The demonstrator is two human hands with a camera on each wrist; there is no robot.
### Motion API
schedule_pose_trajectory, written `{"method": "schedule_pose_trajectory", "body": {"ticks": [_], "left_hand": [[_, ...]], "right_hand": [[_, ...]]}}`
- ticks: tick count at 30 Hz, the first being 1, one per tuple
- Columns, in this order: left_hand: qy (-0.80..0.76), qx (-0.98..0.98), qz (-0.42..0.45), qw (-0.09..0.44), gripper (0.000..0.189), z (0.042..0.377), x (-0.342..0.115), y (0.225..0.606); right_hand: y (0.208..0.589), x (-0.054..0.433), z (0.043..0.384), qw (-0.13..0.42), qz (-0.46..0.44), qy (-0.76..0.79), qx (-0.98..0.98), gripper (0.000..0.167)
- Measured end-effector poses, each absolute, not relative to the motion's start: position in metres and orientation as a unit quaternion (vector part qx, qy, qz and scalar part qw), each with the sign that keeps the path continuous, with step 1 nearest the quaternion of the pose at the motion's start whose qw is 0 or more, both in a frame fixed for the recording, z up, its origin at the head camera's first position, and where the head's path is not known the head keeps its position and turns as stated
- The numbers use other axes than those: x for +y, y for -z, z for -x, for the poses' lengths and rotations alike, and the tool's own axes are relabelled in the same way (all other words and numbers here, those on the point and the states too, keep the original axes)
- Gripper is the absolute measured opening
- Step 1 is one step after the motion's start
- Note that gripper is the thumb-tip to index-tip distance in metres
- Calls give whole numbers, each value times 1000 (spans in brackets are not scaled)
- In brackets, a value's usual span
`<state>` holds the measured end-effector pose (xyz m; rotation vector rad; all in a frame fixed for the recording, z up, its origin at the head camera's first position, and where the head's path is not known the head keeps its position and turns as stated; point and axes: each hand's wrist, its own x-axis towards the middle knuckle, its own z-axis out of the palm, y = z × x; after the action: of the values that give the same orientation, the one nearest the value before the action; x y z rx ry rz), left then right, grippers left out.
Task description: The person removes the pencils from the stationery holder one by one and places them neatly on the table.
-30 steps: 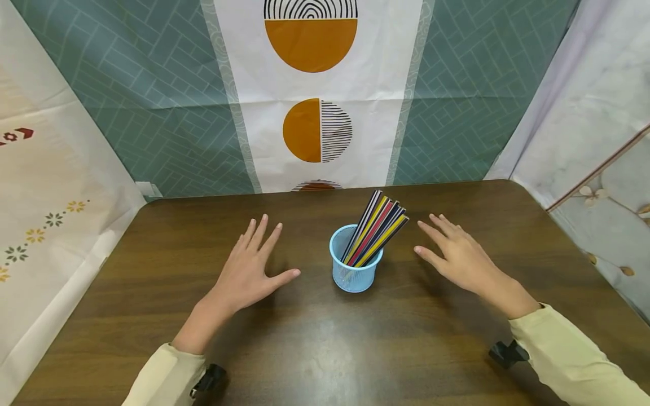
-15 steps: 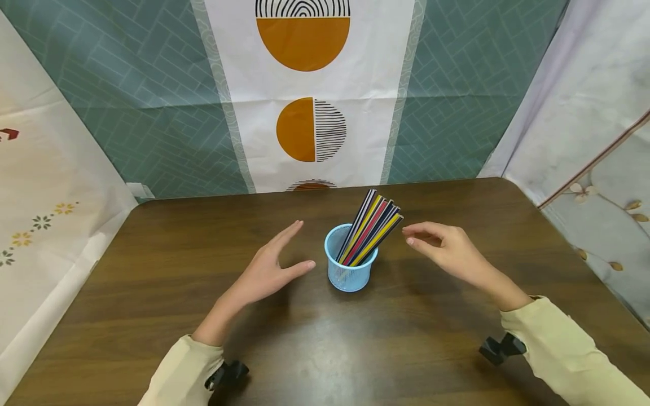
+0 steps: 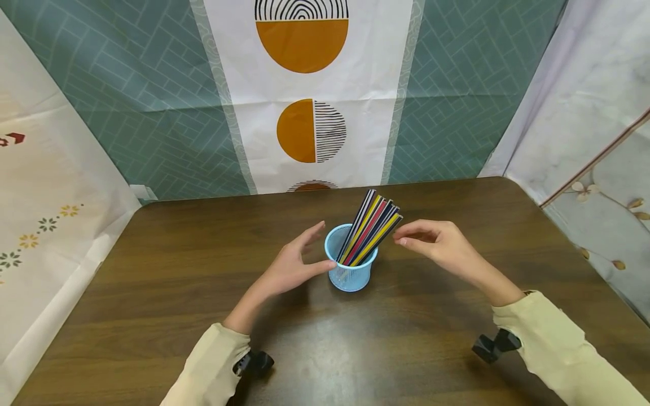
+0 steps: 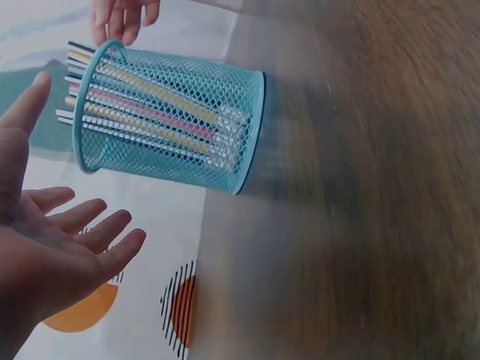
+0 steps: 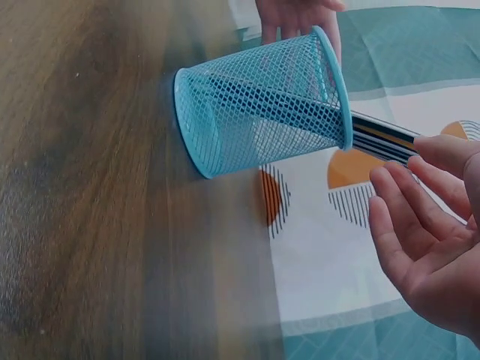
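Note:
A light blue mesh pencil cup (image 3: 349, 277) stands upright on the table. Several striped pencils (image 3: 368, 231) in black, yellow, red and white lean to the right inside it. My left hand (image 3: 291, 269) is at the cup's left side, fingers spread from the thumb, the thumb tip by the rim; the left wrist view shows its palm (image 4: 56, 262) facing the cup with nothing held. To the right, my right hand (image 3: 439, 245) hovers beside the pencil tops, fingers bent and thumb extended. In the right wrist view its thumb overlaps the pencil ends (image 5: 382, 139); whether they touch cannot be told.
The brown wooden table (image 3: 152, 270) extends around the cup. Behind it hangs a green and white patterned cloth (image 3: 365, 141). Pale cloths hang at the left (image 3: 51, 169) and right (image 3: 584, 141). A black device (image 3: 254, 363) is strapped to each wrist.
My left hand has moved right, up to the cup. My right hand has moved left towards the pencils, its fingers bending from spread. The cup shifts slightly left in view with the background.

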<state>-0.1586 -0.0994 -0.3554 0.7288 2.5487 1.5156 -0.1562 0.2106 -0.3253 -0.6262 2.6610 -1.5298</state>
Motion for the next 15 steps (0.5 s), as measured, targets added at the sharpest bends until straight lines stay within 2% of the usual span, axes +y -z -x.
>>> {"method": "schedule_pose_trajectory", "body": {"ticks": [15], "left_hand": [[-539, 806, -227, 93, 87, 168, -85, 365]], "right_hand": [[330, 198, 159, 40, 190, 557, 808, 19]]}}
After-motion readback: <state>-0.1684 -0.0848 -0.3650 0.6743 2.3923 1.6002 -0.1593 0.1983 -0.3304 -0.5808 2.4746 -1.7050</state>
